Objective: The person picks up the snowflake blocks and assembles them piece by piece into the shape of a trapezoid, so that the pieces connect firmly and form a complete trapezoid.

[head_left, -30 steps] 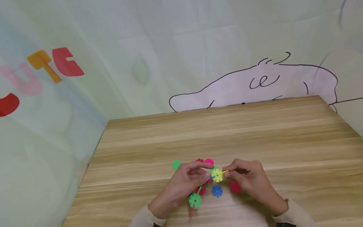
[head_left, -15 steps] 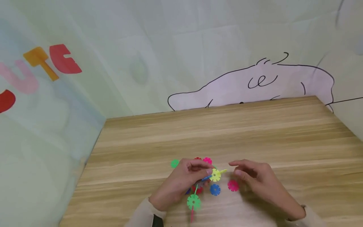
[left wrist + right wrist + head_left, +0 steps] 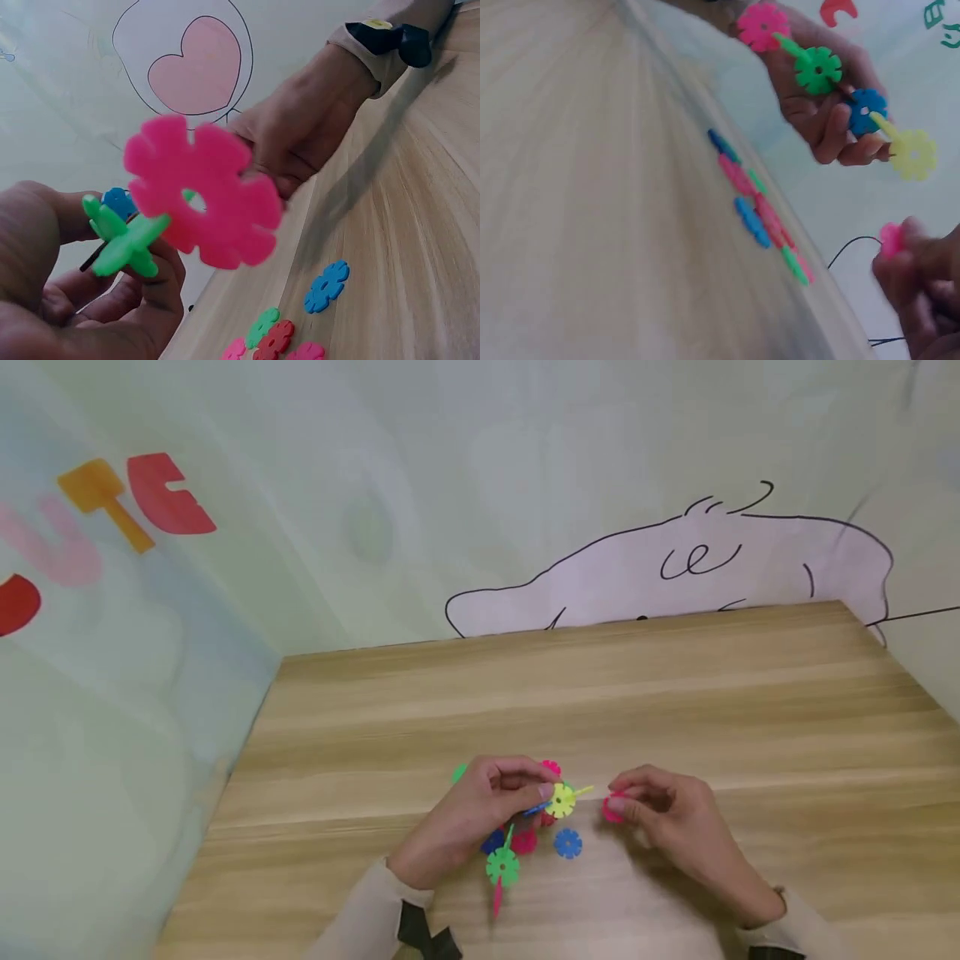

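My left hand [image 3: 476,810] grips a chain of interlocked snowflake discs between thumb and fingers, off the table. Its yellow disc [image 3: 559,801] points towards the right hand, with a second yellow piece sticking out edge-on. A blue disc [image 3: 868,111] sits by the left fingertips. Further down hang a green disc [image 3: 502,867] and, at the end, a pink disc [image 3: 225,161], large in the left wrist view. To the right, my right hand [image 3: 678,818] pinches a single pink snowflake disc [image 3: 613,807], apart from the chain. Fingers partly cover that disc.
Loose snowflake discs lie on the wood-grain table [image 3: 360,718] under and beside the left hand. Among them are a light blue disc [image 3: 567,843], a red disc [image 3: 274,339] and a green disc [image 3: 262,325]. A printed cloth wall [image 3: 337,527] stands behind the table.
My right hand has let go of the chain's yellow end, moved right, and picked up the pink disc from the table. The left hand still holds the chain.
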{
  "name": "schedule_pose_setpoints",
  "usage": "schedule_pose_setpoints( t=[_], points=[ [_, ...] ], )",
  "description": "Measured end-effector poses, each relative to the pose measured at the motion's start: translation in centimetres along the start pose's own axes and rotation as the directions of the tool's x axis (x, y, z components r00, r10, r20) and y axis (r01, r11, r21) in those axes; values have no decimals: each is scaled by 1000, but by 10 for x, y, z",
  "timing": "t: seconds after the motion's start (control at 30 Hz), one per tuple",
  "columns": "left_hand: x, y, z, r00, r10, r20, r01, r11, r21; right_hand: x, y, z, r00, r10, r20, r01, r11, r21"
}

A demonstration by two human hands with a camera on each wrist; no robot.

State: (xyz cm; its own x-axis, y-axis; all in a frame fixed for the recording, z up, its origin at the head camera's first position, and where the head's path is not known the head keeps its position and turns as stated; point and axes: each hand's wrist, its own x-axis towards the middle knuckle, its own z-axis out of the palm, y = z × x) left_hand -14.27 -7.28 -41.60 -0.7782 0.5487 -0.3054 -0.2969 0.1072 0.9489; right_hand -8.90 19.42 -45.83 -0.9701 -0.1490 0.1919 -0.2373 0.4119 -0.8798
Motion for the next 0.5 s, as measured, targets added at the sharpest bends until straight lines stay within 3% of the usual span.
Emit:
schedule_pose_setpoints(
  t=[0.1, 0.2, 0.33, 0.5],
  points=[
    [4, 5, -2, 1000, 14, 5, -14, 1000, 25, 11, -6, -3, 995, 77, -55, -61, 967, 248],
    [6, 5, -3, 999, 29, 14, -30, 999, 44, 16, -9, -2, 995, 94, -45, -68, 916, 394],
    [4, 1, -1, 1000, 30, 8, -31, 998, 57, 14, -9, 3, 996, 87, -21, -67, 881, 468],
    [2, -3, 2, 999, 29, -20, -27, 995, 95, 8, -8, 8, 995, 90, -38, -60, 871, 488]
  ],
)
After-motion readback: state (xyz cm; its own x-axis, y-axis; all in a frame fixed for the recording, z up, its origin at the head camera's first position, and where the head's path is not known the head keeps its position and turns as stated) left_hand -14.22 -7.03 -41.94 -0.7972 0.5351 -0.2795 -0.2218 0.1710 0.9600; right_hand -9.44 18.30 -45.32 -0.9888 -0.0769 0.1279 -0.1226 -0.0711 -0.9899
